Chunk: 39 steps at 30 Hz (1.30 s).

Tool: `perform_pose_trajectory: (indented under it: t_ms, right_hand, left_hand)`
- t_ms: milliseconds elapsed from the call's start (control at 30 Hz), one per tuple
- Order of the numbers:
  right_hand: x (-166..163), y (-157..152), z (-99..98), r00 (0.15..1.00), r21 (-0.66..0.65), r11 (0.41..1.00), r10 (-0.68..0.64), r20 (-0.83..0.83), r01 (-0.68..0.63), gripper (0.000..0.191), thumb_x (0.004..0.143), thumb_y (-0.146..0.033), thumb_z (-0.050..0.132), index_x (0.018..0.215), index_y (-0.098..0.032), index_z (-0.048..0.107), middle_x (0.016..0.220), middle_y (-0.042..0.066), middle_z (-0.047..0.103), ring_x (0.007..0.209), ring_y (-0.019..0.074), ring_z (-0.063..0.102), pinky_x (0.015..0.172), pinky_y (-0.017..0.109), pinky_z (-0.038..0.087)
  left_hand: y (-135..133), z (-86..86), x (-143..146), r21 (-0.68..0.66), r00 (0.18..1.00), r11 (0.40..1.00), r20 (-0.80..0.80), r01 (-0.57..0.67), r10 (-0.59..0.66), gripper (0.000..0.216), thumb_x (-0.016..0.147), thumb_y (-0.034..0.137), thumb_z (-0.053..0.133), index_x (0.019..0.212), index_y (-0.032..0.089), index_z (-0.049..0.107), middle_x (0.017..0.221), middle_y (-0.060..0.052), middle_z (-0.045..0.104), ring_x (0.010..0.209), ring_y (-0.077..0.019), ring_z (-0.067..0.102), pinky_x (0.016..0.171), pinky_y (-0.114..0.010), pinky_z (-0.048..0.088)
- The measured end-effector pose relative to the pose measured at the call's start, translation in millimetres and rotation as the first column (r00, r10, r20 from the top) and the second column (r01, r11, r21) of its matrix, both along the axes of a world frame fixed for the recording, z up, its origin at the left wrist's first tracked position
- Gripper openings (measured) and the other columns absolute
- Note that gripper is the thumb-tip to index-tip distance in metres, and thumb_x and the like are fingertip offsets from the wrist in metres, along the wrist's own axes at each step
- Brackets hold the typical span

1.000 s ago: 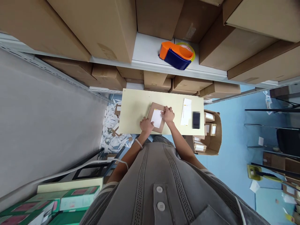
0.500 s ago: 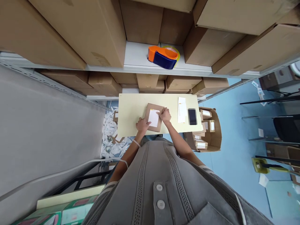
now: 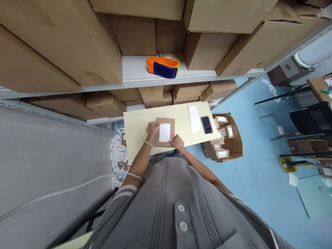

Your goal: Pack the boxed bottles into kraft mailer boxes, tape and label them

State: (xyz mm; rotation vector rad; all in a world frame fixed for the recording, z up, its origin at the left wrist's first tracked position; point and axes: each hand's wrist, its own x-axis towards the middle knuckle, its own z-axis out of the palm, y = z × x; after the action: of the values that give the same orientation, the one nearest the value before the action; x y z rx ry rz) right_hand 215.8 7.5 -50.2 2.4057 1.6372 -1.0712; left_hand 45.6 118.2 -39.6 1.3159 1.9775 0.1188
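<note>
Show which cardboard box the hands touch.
The box on the pale table, touched by the left hand and right hand; those on the shelves and in the open carton aren't.

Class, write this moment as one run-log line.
left hand: on cardboard box, upper left; right hand: its lower right; white label: box top; table: under box

Even indoor light, shadowed lower boxes (image 3: 102,104), wide-angle stretching toward edges, pixelated dark rectangle (image 3: 206,125)

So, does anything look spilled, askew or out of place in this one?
Yes: white scraps lie strewn below the left end of the table, which looks untidy. A dark pixelated patch on the table also looks odd. The label on the cardboard box sits roughly straight.
</note>
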Motion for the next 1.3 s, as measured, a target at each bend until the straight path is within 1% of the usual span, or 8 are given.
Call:
perform_pose_trajectory:
  t_ms: [333, 500, 600, 700, 833, 1000, 1133, 1300]
  right_hand:
    - [8.2, 5.2, -16.1, 0.967, -0.076, 0.978, -0.205, -0.154, 0.195, 0.048, 0.062, -0.05, 0.082, 0.078, -0.024, 0.045, 0.087, 0.002, 0.064, 0.084, 0.0212, 0.061, 0.066, 0.028, 0.041]
    - [8.0, -13.8, -28.7, 0.9, 0.072, 0.94, -0.294, -0.323, 0.333, 0.048, 0.06, -0.049, 0.081, 0.083, -0.024, 0.047, 0.083, -0.001, 0.058, 0.077, 0.0174, 0.057, 0.07, 0.028, 0.043]
    - [4.8, -39.7, -36.5, 0.802, 0.144, 0.862, -0.375, -0.465, 0.486, 0.051, 0.063, -0.055, 0.075, 0.093, -0.022, 0.052, 0.091, 0.002, 0.058, 0.079, 0.0168, 0.056, 0.073, 0.029, 0.046]
    - [3.2, -66.6, -42.2, 0.666, 0.01, 0.801, -0.491, -0.562, 0.599, 0.058, 0.068, -0.061, 0.068, 0.107, -0.02, 0.055, 0.096, 0.004, 0.061, 0.084, 0.0186, 0.059, 0.073, 0.029, 0.048]
    - [-1.0, -90.3, -46.3, 0.546, -0.161, 0.777, -0.558, -0.625, 0.609, 0.066, 0.078, -0.066, 0.058, 0.129, -0.026, 0.053, 0.113, 0.007, 0.064, 0.101, 0.022, 0.061, 0.076, 0.03, 0.049]
    - [-14.0, -93.4, -46.9, 0.431, -0.282, 0.761, -0.585, -0.687, 0.584, 0.067, 0.085, -0.067, 0.05, 0.143, -0.033, 0.042, 0.132, 0.008, 0.059, 0.11, 0.0228, 0.062, 0.083, 0.032, 0.05]
    - [-17.1, -86.8, -40.7, 0.331, -0.291, 0.702, -0.606, -0.724, 0.65, 0.063, 0.088, -0.064, 0.048, 0.142, -0.032, 0.04, 0.125, 0.008, 0.064, 0.109, 0.0208, 0.064, 0.086, 0.032, 0.05]
    - [-11.7, -86.1, -25.0, 0.334, -0.233, 0.684, -0.589, -0.736, 0.692, 0.057, 0.086, -0.063, 0.052, 0.134, -0.034, 0.044, 0.112, 0.004, 0.069, 0.103, 0.0199, 0.066, 0.086, 0.032, 0.051]
  left_hand:
    - [9.6, -11.8, -2.3, -0.045, 0.986, 0.992, 0.121, -0.114, 0.119, 0.032, 0.073, 0.048, 0.071, 0.071, 0.019, 0.056, 0.091, -0.012, 0.07, 0.092, -0.0302, 0.066, 0.069, -0.032, 0.043]
    - [-14.6, -24.9, -13.4, 0.036, 0.946, 0.986, 0.291, -0.163, 0.146, 0.034, 0.078, 0.05, 0.068, 0.071, 0.02, 0.052, 0.079, -0.005, 0.065, 0.083, -0.0216, 0.063, 0.067, -0.028, 0.044]
    - [-51.4, -36.6, -30.7, 0.018, 0.846, 0.971, 0.494, -0.238, 0.198, 0.036, 0.084, 0.054, 0.059, 0.083, 0.018, 0.056, 0.09, -0.006, 0.067, 0.084, -0.0174, 0.062, 0.07, -0.027, 0.048]
    - [-93.6, -47.9, -49.8, -0.089, 0.774, 0.966, 0.582, -0.243, 0.248, 0.045, 0.088, 0.058, 0.054, 0.109, 0.019, 0.057, 0.121, -0.012, 0.064, 0.1, -0.019, 0.065, 0.075, -0.027, 0.052]
    - [-132.9, -56.3, -61.9, -0.248, 0.639, 0.956, 0.713, -0.157, 0.29, 0.062, 0.087, 0.063, 0.053, 0.14, 0.033, 0.044, 0.155, -0.006, 0.039, 0.138, -0.0253, 0.043, 0.096, -0.035, 0.05]
    - [-144.4, -54.2, -56.6, -0.267, 0.62, 0.956, 0.733, -0.118, 0.281, 0.07, 0.086, 0.062, 0.056, 0.149, 0.037, 0.036, 0.16, 0.001, 0.029, 0.147, -0.0265, 0.026, 0.109, -0.042, 0.04]
    - [-146.1, -50.0, -52.8, -0.292, 0.596, 0.954, 0.754, -0.075, 0.277, 0.073, 0.084, 0.059, 0.06, 0.149, 0.034, 0.036, 0.156, -0.004, 0.036, 0.144, -0.0282, 0.033, 0.11, -0.045, 0.04]
    - [-155.9, -45.1, -49.0, -0.39, 0.542, 0.919, 0.759, -0.063, 0.36, 0.073, 0.087, 0.056, 0.059, 0.151, 0.032, 0.033, 0.154, -0.008, 0.039, 0.138, -0.0278, 0.043, 0.107, -0.042, 0.044]
